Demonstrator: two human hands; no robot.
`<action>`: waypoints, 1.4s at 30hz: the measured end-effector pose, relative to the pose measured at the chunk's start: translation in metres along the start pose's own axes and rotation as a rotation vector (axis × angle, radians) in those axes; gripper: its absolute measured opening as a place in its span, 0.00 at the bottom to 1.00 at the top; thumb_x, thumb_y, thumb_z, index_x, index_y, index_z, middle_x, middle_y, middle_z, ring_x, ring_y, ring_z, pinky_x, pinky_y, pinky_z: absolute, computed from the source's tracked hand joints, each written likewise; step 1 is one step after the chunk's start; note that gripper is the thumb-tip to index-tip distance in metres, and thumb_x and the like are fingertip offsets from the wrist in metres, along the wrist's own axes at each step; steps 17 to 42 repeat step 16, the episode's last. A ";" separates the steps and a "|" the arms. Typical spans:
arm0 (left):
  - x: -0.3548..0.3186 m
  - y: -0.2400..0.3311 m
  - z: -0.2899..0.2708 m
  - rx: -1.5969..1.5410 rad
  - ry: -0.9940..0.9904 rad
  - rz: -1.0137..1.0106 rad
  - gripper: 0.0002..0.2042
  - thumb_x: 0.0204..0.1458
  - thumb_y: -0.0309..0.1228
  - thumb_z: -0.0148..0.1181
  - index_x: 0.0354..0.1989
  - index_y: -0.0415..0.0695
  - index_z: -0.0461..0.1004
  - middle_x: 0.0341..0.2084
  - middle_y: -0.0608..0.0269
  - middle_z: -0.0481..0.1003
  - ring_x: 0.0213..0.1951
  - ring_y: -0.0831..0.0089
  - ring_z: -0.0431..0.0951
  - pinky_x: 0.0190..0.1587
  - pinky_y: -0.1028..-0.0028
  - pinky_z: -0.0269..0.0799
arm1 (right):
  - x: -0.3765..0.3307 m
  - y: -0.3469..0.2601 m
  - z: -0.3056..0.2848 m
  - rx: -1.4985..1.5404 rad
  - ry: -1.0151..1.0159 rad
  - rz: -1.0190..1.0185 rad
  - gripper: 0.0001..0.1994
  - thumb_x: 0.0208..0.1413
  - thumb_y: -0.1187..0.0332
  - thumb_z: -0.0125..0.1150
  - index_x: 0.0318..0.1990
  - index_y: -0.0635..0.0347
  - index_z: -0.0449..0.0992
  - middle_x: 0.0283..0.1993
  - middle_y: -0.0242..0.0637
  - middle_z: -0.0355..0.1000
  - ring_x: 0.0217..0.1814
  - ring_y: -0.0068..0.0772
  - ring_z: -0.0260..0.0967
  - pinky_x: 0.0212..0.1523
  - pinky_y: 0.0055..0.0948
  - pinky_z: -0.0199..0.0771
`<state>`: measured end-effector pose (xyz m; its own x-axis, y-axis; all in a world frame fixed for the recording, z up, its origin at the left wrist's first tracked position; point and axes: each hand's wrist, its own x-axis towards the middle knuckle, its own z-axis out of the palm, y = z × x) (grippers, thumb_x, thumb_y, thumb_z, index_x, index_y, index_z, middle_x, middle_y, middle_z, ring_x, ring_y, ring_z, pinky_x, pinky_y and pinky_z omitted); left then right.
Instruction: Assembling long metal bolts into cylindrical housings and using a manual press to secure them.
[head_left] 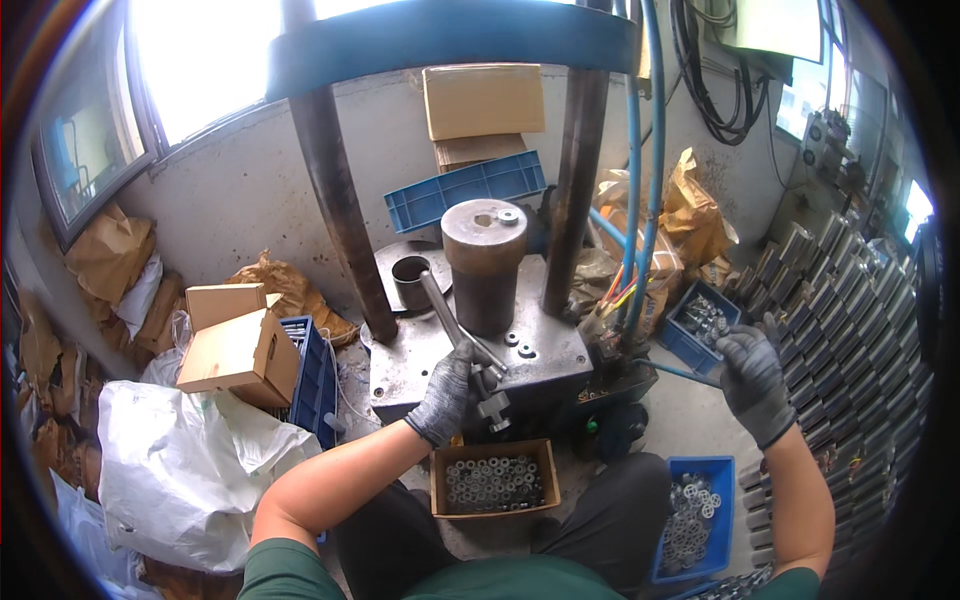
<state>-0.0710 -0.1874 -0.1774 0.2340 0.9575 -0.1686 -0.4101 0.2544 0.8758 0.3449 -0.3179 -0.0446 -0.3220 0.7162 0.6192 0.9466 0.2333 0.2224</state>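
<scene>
My left hand [444, 398], in a grey glove, is wrapped round a long metal rod [440, 300]. The rod slants over the machine's steel base plate [400, 365], and a stepped metal end [492, 408] shows below the fingers. A thinner bar [485, 352] lies beside this hand. My right hand [755, 385], also gloved, is raised at the right with curled fingers, near a blue bin of small metal parts [690, 352]. Whatever its fingertips hold is hidden. A thick steel cylinder [484, 290] stands on the plate, with a small ring [508, 216] on its top.
Two posts and a blue crossbeam [450, 45] frame the machine. Below it sits a cardboard box of metal rings [540, 505]; a blue bin [722, 540] of rings is at my right knee. Stacked metal bars [850, 350] fill the right side. White sacks [180, 470] lie left.
</scene>
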 end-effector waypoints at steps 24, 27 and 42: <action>0.037 -0.027 -0.091 -0.158 0.036 -0.613 0.23 0.65 0.56 0.48 0.43 0.47 0.75 0.26 0.62 0.78 0.23 0.63 0.77 0.26 0.56 0.77 | -0.052 -0.231 0.097 1.167 -0.072 0.471 0.16 0.59 0.70 0.65 0.55 0.55 0.78 0.54 0.47 0.78 0.53 0.46 0.79 0.52 0.37 0.82; 0.037 -0.027 -0.091 -0.158 0.036 -0.613 0.23 0.65 0.56 0.48 0.43 0.47 0.75 0.26 0.62 0.78 0.23 0.63 0.77 0.26 0.56 0.77 | -0.052 -0.231 0.097 1.167 -0.072 0.471 0.16 0.59 0.70 0.65 0.55 0.55 0.78 0.54 0.47 0.78 0.53 0.46 0.79 0.52 0.37 0.82; 0.037 -0.027 -0.091 -0.158 0.036 -0.613 0.23 0.65 0.56 0.48 0.43 0.47 0.75 0.26 0.62 0.78 0.23 0.63 0.77 0.26 0.56 0.77 | -0.052 -0.231 0.097 1.167 -0.072 0.471 0.16 0.59 0.70 0.65 0.55 0.55 0.78 0.54 0.47 0.78 0.53 0.46 0.79 0.52 0.37 0.82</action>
